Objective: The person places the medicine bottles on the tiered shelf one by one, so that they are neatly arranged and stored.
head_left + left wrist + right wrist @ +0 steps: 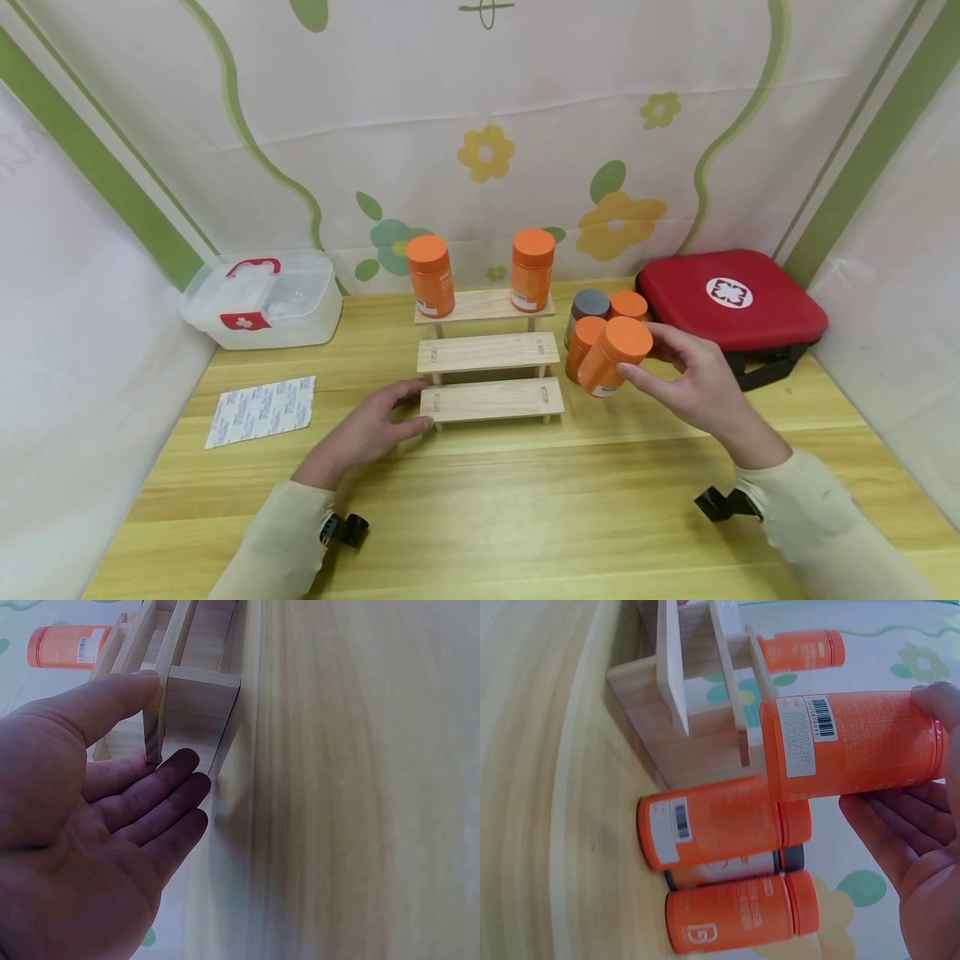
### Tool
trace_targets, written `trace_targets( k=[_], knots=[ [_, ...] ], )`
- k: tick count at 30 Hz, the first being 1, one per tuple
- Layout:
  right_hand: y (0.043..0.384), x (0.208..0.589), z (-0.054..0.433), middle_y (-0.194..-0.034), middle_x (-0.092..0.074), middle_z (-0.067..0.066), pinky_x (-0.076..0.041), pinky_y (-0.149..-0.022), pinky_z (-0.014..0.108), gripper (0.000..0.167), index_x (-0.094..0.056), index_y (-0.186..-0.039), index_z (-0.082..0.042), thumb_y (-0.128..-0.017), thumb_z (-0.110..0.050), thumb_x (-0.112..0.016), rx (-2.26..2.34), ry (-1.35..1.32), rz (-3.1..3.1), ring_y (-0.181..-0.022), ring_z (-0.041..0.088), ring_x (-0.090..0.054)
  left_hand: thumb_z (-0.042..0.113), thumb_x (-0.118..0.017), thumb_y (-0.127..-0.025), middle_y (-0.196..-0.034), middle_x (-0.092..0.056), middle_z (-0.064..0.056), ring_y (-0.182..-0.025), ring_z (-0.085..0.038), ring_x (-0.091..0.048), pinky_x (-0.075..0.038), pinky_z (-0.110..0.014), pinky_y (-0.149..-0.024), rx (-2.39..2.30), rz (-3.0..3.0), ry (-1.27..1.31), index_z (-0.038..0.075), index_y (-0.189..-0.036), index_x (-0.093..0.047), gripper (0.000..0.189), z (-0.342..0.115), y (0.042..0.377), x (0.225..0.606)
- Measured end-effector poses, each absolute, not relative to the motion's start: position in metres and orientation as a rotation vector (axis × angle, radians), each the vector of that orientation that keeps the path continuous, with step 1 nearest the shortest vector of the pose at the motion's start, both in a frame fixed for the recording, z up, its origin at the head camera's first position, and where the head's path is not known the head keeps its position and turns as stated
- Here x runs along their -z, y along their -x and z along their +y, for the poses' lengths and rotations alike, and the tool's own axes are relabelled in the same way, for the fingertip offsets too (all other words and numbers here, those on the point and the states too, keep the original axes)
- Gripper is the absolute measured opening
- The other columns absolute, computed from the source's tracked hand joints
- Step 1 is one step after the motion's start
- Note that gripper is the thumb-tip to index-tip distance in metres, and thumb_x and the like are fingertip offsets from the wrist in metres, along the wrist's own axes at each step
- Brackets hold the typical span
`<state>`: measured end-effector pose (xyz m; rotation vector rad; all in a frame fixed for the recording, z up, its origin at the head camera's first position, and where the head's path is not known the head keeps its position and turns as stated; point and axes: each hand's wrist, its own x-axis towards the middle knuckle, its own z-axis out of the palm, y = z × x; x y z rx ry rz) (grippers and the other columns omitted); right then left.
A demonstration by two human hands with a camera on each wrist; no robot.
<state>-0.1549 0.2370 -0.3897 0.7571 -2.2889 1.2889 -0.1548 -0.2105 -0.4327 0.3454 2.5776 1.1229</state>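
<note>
right grip, tilted orange bottle between thumb and fingers

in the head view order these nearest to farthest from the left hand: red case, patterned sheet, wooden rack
1. Wooden rack, touching the left hand
2. Patterned sheet, to its left
3. Red case, at the back right

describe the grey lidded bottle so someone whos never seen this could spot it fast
Start at the red case on the right. Just left of it, before the wooden rack, two orange bottles stand close to the grey-lidded bottle, which is at the cluster's back left. Its lid alone is grey; the neighbouring lids are orange.
</note>
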Motion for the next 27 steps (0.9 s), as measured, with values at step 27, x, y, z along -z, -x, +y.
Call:
trace_targets(
  k=[27],
  knots=[
    [0.173, 0.378, 0.18, -0.114, -0.08, 0.018, -0.061, -0.091, 0.014, 0.063, -0.07, -0.133, 0.002, -0.074, 0.014, -0.088, -1.324, -0.954, -2.184, -0.105, -0.003, -0.073, 0.03, -0.075, -0.104, -0.164, -0.052, -0.017, -0.154, -0.04, -0.047, -0.037, -0.062, -0.129, -1.141, 2.572, -0.326, 0.01, -0.16, -0.051, 0.065, -0.21, 0.154, 0.434]
  ],
)
